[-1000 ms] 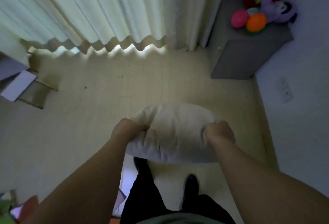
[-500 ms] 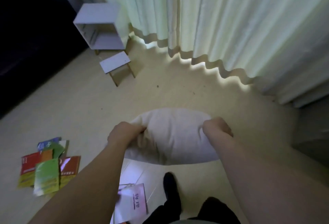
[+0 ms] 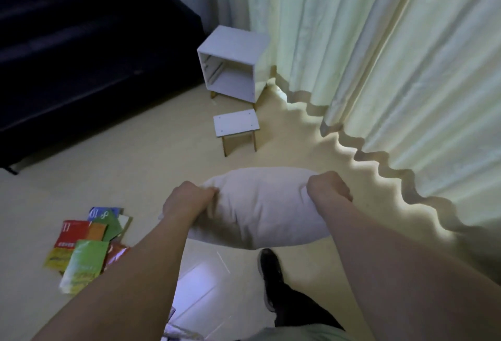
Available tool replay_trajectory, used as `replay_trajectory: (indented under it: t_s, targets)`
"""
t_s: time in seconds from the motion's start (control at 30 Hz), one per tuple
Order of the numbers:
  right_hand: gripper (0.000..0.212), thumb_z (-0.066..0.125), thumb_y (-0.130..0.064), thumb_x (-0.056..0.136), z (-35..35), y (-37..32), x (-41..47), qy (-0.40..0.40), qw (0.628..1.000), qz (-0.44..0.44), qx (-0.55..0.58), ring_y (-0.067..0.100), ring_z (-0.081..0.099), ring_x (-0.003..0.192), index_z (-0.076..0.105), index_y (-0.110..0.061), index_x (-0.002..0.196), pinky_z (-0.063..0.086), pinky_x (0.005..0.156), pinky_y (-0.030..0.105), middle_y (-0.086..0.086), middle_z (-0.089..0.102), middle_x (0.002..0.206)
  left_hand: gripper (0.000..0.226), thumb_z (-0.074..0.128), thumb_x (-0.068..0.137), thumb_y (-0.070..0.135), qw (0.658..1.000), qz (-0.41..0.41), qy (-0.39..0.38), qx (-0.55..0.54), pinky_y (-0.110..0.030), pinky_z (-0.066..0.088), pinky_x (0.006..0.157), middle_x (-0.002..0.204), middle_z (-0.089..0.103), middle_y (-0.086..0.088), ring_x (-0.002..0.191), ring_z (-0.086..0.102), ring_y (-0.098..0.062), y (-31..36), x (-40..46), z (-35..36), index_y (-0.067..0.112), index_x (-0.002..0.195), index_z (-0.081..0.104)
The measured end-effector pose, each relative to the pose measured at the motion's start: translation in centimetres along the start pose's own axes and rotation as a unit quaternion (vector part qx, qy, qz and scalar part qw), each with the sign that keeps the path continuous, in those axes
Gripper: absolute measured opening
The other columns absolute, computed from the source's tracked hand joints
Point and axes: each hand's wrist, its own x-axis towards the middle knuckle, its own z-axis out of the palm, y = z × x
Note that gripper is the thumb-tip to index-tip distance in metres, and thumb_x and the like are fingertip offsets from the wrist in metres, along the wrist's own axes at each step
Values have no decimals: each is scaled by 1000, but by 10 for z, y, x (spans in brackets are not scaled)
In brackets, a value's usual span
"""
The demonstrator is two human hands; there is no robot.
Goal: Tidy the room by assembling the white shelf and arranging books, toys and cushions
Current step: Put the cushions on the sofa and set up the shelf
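Observation:
I hold a white cushion (image 3: 260,205) in the air in front of me, above the floor. My left hand (image 3: 189,198) grips its left edge and my right hand (image 3: 328,187) grips its right edge, both fists closed on the fabric. Ahead by the curtain stands the white cube shelf (image 3: 230,65) on short wooden legs. A small white panel on wooden legs (image 3: 235,123) stands just in front of it. Several colourful books (image 3: 84,245) lie scattered on the floor at lower left.
A dark sofa (image 3: 81,56) fills the upper left. Pale curtains (image 3: 379,69) hang along the right, reaching the floor. A white board (image 3: 198,289) lies on the floor by my dark shoe (image 3: 271,273). Beige floor stretches between sofa, books and shelf.
The view has swung left: the grey cabinet with toys left the frame, and the sofa, shelf and books came in. Both hands kept their hold on the cushion.

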Motion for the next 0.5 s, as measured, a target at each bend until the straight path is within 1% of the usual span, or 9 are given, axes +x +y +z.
replay_trajectory:
  t_s: [0.07, 0.13, 0.2, 0.27, 0.33, 0.43, 0.5]
  targets:
    - [35, 50, -19, 88, -1, -41, 12, -7, 1000, -26, -10, 34, 54, 119, 63, -4, 116, 39, 101, 37, 14, 62, 124, 64, 56, 86, 57, 1000, -4, 10, 9, -37, 40, 86, 126, 59, -19, 113, 56, -36, 15, 25, -22, 5, 123, 55]
    - [34, 50, -20, 88, 1, -90, 23, -7, 999, -46, -7, 33, 55, 117, 63, -7, 116, 40, 100, 37, 13, 62, 122, 64, 55, 86, 57, 999, -17, 33, -9, -37, 40, 85, 126, 58, -18, 112, 55, -35, 29, 55, -49, 6, 124, 53]
    - [33, 51, -20, 88, 3, -128, 29, -12, 998, -54, -9, 33, 54, 118, 62, -8, 117, 40, 101, 37, 13, 61, 123, 66, 53, 84, 60, 998, -25, 56, -13, -39, 41, 88, 126, 57, -17, 113, 54, -36, 39, 80, -72, 9, 126, 50]
    - [34, 49, -20, 90, 12, -175, 35, -15, 996, -81, -17, 34, 53, 119, 61, -6, 119, 40, 100, 37, 14, 60, 124, 69, 51, 81, 63, 996, -38, 75, -16, -42, 43, 91, 125, 57, -16, 112, 55, -36, 45, 112, -100, 11, 126, 49]
    - [35, 47, -20, 90, 22, -216, 38, -12, 993, -114, -28, 34, 52, 120, 59, -6, 120, 40, 100, 37, 13, 60, 125, 68, 51, 82, 63, 995, -36, 89, -21, -41, 43, 89, 122, 59, -16, 110, 56, -36, 48, 143, -123, 10, 124, 51]
    - [34, 43, -24, 93, 50, -280, 41, 8, 981, -175, -80, 32, 48, 122, 57, -8, 119, 35, 101, 35, 11, 58, 126, 64, 53, 80, 63, 992, -40, 111, -35, -38, 47, 85, 113, 62, -14, 101, 58, -34, 41, 194, -156, 11, 117, 55]
    - [34, 43, -26, 93, 74, -325, 41, 21, 975, -197, -99, 32, 46, 123, 56, -8, 119, 32, 101, 35, 11, 57, 127, 59, 54, 80, 63, 992, -44, 114, -45, -39, 50, 83, 106, 62, -11, 94, 59, -31, 33, 234, -177, 14, 113, 55]
